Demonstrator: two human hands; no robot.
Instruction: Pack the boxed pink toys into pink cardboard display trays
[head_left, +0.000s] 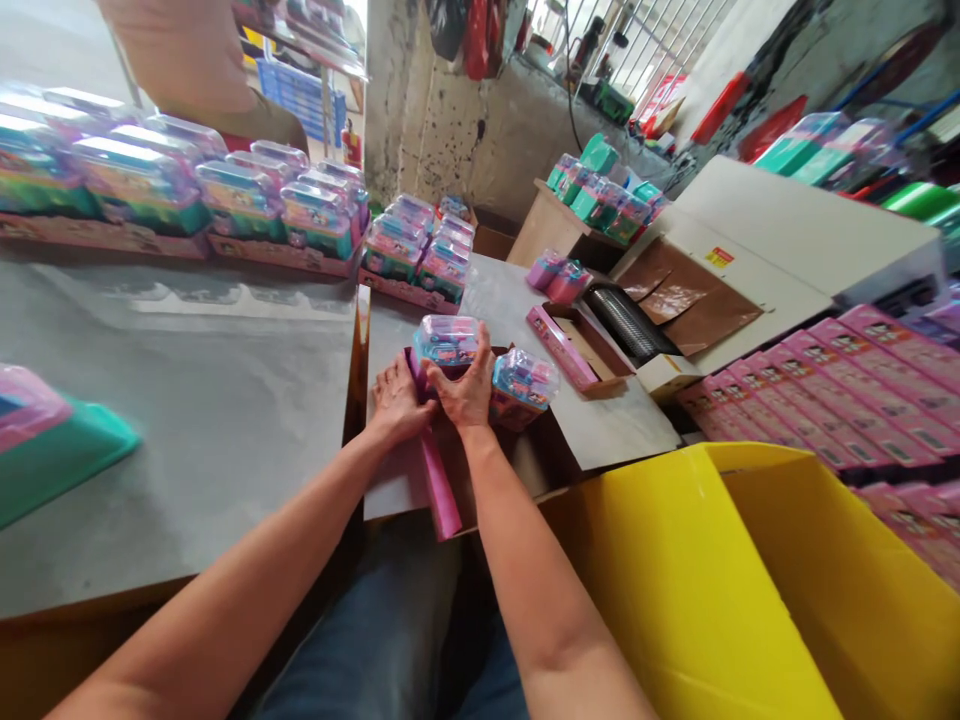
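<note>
A pink cardboard tray [441, 490] with a brown inside lies in front of me at the edge of the table. My left hand [399, 402] holds its left wall, fingers outside and thumb over the rim. In my right hand [466, 388] is a small plastic case [448, 338] with a clear lid and blue-green base, at the tray's far left corner. Thumb and fingers grip the near side of that case. Another clear-lidded case [521, 385] sits right of my hand inside the tray, slightly tilted. The near part of the tray holds nothing visible.
Filled trays of cases [277, 255] line the table's far side. An empty pink tray [577, 345] lies right of centre. A large yellow box [675, 570] stands at my right, before stacked pink cartons [847, 390]. A green-based case [60, 440] is at left. A person [187, 60] is behind.
</note>
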